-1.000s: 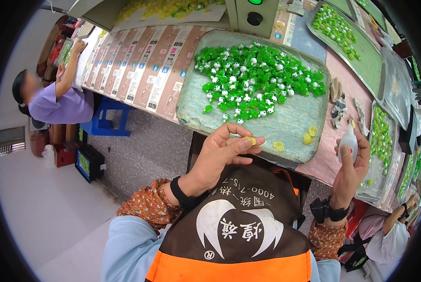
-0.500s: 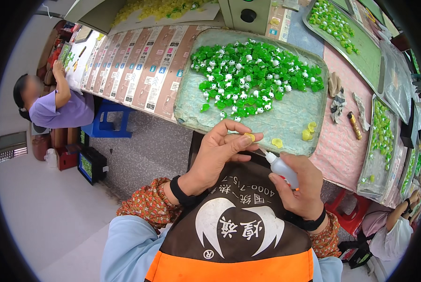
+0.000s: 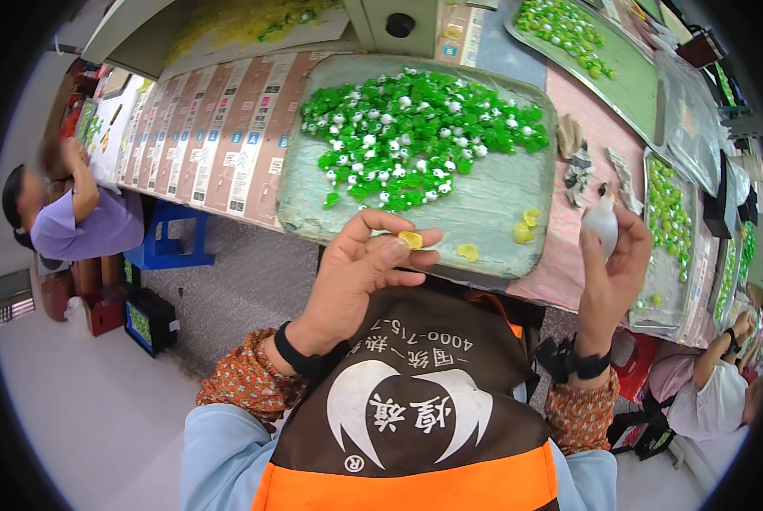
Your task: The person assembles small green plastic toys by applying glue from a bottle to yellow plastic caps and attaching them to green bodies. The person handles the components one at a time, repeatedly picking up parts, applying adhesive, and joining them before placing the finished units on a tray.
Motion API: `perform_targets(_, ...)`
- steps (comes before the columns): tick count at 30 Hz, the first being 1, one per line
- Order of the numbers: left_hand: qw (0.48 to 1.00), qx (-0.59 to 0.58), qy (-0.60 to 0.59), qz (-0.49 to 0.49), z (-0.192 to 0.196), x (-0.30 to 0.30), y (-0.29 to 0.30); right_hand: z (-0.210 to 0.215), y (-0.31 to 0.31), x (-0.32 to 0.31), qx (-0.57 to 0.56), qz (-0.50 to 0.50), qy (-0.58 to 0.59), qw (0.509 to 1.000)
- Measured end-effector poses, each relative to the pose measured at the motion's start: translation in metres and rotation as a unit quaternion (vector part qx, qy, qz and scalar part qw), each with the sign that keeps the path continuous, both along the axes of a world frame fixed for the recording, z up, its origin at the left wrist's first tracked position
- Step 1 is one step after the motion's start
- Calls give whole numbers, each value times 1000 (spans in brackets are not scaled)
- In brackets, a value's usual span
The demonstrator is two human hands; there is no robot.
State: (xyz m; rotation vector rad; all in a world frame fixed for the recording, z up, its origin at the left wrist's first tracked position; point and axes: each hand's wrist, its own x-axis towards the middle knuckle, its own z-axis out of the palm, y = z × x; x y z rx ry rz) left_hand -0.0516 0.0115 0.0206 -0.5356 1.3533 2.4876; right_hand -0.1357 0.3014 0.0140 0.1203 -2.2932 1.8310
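My left hand (image 3: 351, 277) pinches a small clear yellow cup-shaped piece (image 3: 411, 239) between thumb and fingers, just over the tray's near edge. My right hand (image 3: 613, 271) is wrapped round a small white squeeze bottle (image 3: 601, 223), its nozzle upward, to the right of the tray. The pale green-blue tray (image 3: 492, 200) carries a heap of green pieces with small white figures (image 3: 407, 128). Near its front right lie a loose yellow piece (image 3: 467, 252) and a few more yellow pieces (image 3: 524, 232).
Crumpled grey scraps (image 3: 579, 175) lie on the pink cloth right of the tray. Other trays of green pieces (image 3: 667, 213) stand farther right and back. A grey metal housing (image 3: 390, 25) rises behind the tray. Co-workers sit at far left (image 3: 100, 217) and lower right (image 3: 714, 387).
My right hand has carried the bottle away from the yellow piece, to the right, and tipped its nozzle upward. My left hand still holds the yellow piece. The whole view has shifted slightly.
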Motion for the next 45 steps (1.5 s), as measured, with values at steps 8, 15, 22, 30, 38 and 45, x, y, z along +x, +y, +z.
perform_targets(8,998,8,56,5,5,-12,-5,-31,23,-32,10,0,-17,1000)
perform_targets(15,999,-2,43,8,0,-8,-16,-19,24,-21,198,-147,152,957)
perform_targets(22,999,7,38,3,0,-12,-13,27,-51,-32,351,150,221,898)
perform_targets(30,999,12,39,-2,2,-10,-16,2,-100,-66,409,206,144,877)
perform_targets(38,999,22,38,5,-6,-3,-23,1,-83,-70,364,257,102,889)
perform_targets(45,999,26,36,-1,-6,-6,-22,-3,-89,-60,363,193,22,912)
